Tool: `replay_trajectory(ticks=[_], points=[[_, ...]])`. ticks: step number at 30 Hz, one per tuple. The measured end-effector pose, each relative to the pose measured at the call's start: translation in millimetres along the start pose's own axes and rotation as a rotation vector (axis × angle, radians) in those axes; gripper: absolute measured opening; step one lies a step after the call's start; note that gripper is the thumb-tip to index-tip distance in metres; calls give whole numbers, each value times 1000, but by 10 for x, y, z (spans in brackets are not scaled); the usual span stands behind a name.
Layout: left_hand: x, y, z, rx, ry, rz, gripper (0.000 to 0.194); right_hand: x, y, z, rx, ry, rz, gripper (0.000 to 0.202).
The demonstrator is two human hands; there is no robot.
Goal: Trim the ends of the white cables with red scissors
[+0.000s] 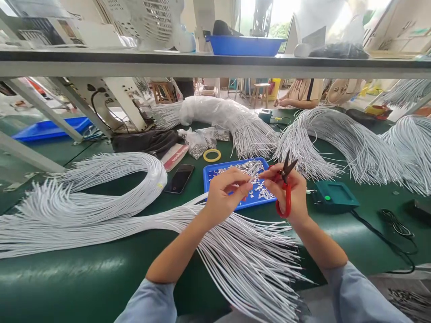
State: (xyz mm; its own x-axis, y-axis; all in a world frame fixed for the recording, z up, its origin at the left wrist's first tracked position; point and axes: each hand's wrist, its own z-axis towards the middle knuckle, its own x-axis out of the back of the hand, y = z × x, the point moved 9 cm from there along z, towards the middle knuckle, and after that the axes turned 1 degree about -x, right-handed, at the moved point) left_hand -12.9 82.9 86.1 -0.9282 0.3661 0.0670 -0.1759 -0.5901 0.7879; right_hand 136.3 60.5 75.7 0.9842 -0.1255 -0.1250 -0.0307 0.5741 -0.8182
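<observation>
My left hand [224,193] is closed in a pinch on the end of a white cable, over a blue tray [206,177]. Red-handled scissors [283,204] rest in my right hand [296,193], their dark blades pointing up and slightly apart. The thumb and forefinger of that hand come close to the cable end; whether they also grip a small part cannot be made out. Many small metal pieces [266,193] lie in the tray beneath. Loose white cables [249,251] fan out below my forearms across the green table.
A coiled cable bundle [151,188] lies left, near a phone [180,178] and a yellow tape roll [212,155]. On the right sits a green device [336,197] with a cord. More cable bundles [340,134] stand behind. A shelf [168,67] spans overhead; a person [305,92] sits beyond.
</observation>
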Motion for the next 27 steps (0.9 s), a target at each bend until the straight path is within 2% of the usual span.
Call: replay_trajectory(ticks=[4, 11, 19, 27], points=[[-88, -46, -20, 26, -31, -22, 7, -9, -18, -9, 13, -20, 71, 25], [-142, -118, -35, 50, -56, 30, 11, 41, 84, 60, -92, -30, 136, 19], [-159, -121, -37, 22, -75, 186, 17, -4, 20, 67, -83, -19, 80, 24], [-192, -224, -66, 105, -61, 90, 15, 10, 89, 90, -93, -8, 19, 25]])
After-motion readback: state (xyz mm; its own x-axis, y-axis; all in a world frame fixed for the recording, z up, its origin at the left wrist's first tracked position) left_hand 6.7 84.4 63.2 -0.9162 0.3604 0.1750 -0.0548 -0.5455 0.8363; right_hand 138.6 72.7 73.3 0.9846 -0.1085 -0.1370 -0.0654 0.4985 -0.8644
